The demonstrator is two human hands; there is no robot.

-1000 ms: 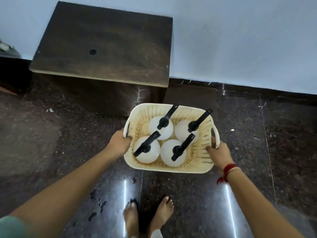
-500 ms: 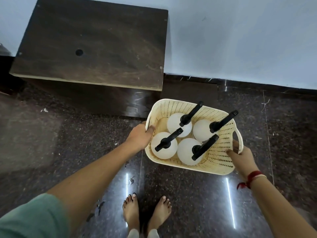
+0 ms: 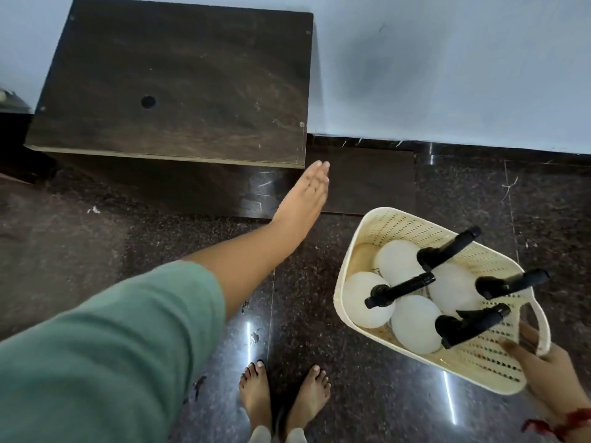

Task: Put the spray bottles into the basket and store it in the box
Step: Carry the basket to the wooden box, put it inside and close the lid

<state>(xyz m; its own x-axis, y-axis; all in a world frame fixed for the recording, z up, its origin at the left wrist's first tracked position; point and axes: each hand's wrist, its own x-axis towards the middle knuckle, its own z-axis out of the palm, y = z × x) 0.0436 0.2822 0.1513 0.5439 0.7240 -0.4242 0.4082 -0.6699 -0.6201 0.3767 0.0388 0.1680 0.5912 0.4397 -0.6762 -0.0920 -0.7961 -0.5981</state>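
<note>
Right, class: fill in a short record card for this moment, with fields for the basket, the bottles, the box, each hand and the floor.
basket: cream perforated basket, tilted, held off the floor
bottles: four white spray bottles with black nozzles, all inside the basket
box: dark wooden box against the wall, lid shut
left hand: open, flat, reaching toward the box's right front corner
right hand: gripping the basket at its handle
floor: dark speckled floor, bare feet on it

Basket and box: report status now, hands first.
Left hand open, flat, reaching toward the closed box. Right hand alone grips the basket at its handle; four spray bottles inside. Lid shut, nothing else in the way.
</note>
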